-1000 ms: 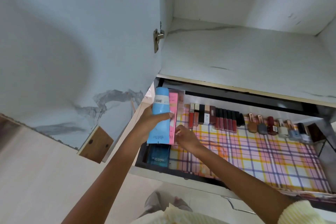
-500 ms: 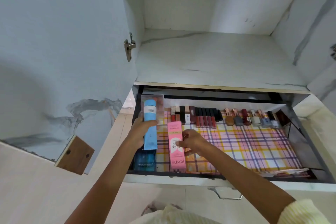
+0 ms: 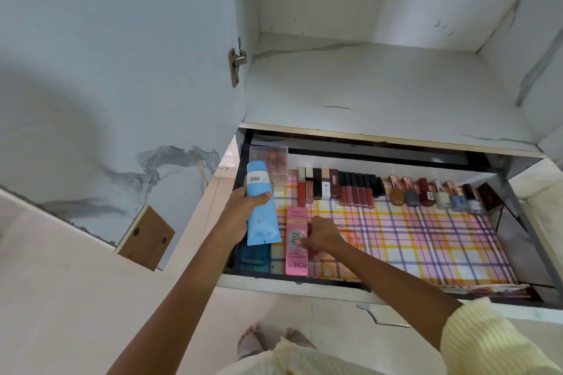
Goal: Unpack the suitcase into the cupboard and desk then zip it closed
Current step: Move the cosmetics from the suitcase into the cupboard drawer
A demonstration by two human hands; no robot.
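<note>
Two cosmetics at the open drawer (image 3: 304, 281)
Left hand (image 3: 240, 218) grips a blue tube (image 3: 262, 219); right hand (image 3: 323, 234) pinches the flat-lying pink box (image 3: 296, 257).

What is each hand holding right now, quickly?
Left hand: grip closed around the blue tube, held above the drawer.
Right hand: grip closed on the pink box, which lies flat in the drawer.

Smooth plastic on blue tube (image 3: 261, 207); glossy card on pink carton (image 3: 295, 253); checked drawer liner (image 3: 426, 240) possibly paper, slight sheen; bright metal hinge (image 3: 236, 62); bare wood block (image 3: 146, 237); smooth marbled shelf (image 3: 365, 91).
</note>
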